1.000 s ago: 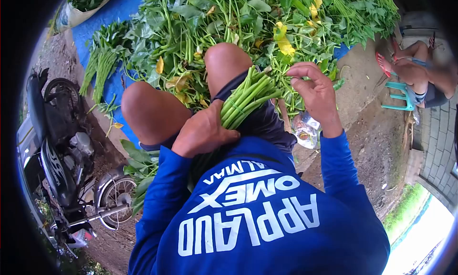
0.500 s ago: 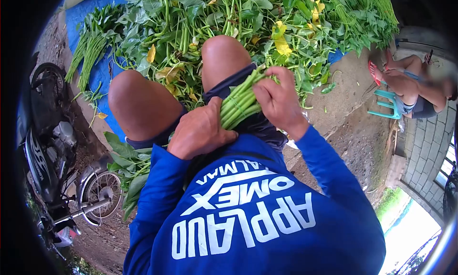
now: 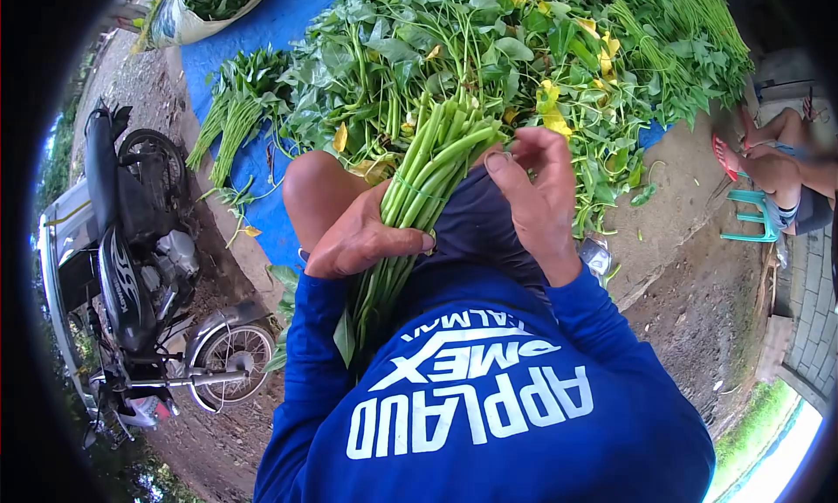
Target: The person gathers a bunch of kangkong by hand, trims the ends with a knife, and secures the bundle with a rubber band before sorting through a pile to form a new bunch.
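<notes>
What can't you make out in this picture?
Head view throughout.
- Lower end of the bundle of green stems: hidden by the left hand and blue shirt.
- Whether the right hand pinches anything: too small.
- Seated person: blurred, cut by the right edge.
- Motorcycle: partly lost in dark lens rim.

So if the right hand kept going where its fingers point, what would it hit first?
Most likely the bundle of stems held by the left hand; fingertips of the right hand look almost on it, though depth is unclear.

Left hand (image 3: 367, 241) is clenched tight, right hand (image 3: 537, 202) beside it with fingers (image 3: 502, 167) curled.
</notes>
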